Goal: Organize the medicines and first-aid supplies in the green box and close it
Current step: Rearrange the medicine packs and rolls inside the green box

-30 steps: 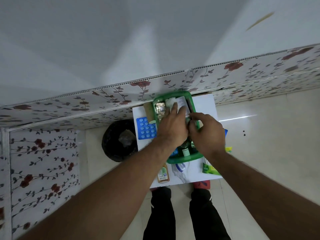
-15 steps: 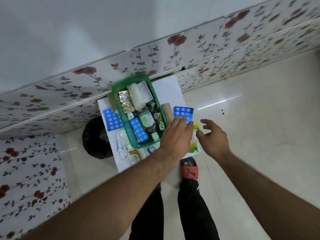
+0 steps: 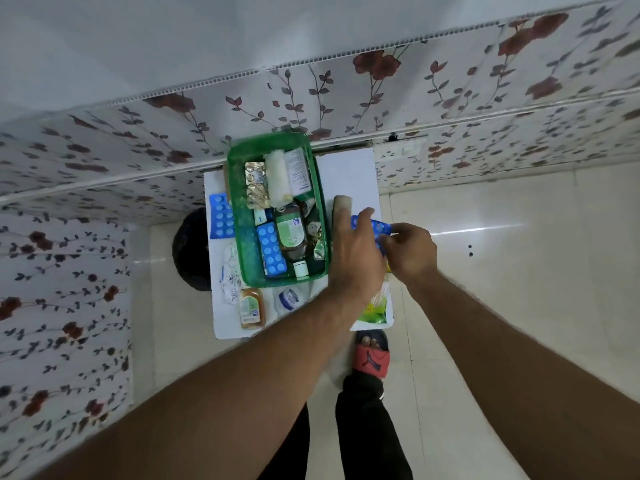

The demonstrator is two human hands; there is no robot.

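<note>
White table carries green box; blue blister pack, brown bottle lie beside it.

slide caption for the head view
Both hands pick up a blue blister pack beside the open green box.

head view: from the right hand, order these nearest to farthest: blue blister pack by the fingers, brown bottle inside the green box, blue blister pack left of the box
1. The blue blister pack on the table's right side, at the right hand fingers.
2. The brown bottle lying in the middle of the green box.
3. The blue blister pack on the table's left edge, beyond the box.
</note>
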